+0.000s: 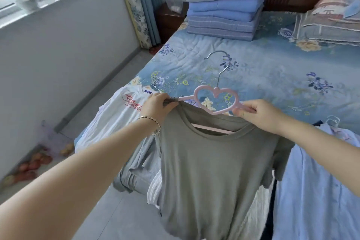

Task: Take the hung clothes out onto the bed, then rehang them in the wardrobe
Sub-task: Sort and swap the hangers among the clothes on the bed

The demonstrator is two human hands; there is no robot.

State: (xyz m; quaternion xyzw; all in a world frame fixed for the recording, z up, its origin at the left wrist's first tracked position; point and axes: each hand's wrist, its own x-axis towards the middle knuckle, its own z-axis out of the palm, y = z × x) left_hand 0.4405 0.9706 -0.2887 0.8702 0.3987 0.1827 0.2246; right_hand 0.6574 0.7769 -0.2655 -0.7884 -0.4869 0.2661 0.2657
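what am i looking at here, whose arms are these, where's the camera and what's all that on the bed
There is no machine here. These are a person's two bare arms, filmed by a single camera worn on the head that looks forward and down.

The left hand pinches the grey t-shirt at its shoulder, over one arm of the pink hanger. The right hand pinches the hanger's other arm.

The shirt hangs in front of the near edge of the bed. On the bed lie a white t-shirt with red print, a light blue shirt, a stack of folded blankets and a pillow.
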